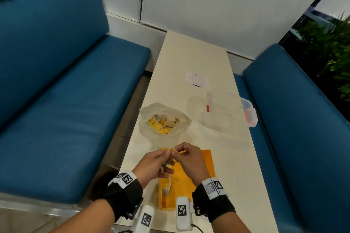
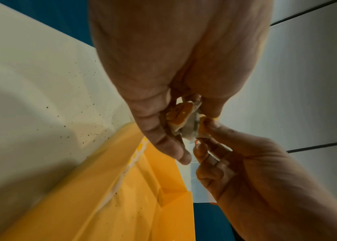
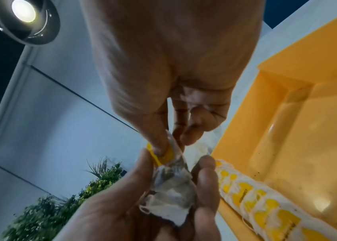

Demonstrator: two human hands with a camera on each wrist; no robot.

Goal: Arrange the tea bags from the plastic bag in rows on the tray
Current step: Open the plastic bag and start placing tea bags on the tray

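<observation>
Long cream-white desk (image 1: 191, 58) between two blue upholstered benches (image 1: 56, 100). On the near end, a shallow yellow plastic tray (image 1: 205, 164), with a row of white-and-yellow tea bags (image 3: 260, 207) laid along its left wall. Beyond the tray, toward the left edge, a crumpled translucent plastic bag (image 1: 164, 121), mouth open, with more yellow-tagged tea bags inside. To the right of that, a clear plastic lidded box with red clips (image 1: 230, 111), well apart from the tray. Above the tray, both hands together on one small papery tea bag (image 3: 171, 185): left hand (image 1: 154, 164) cupped with curled fingers (image 3: 204, 184) around the pouch; right hand (image 1: 191, 161) with thumb and forefinger pinched on the yellow paper tag (image 3: 168, 154) at its top. Held clear of the tray, not touching it.
</observation>
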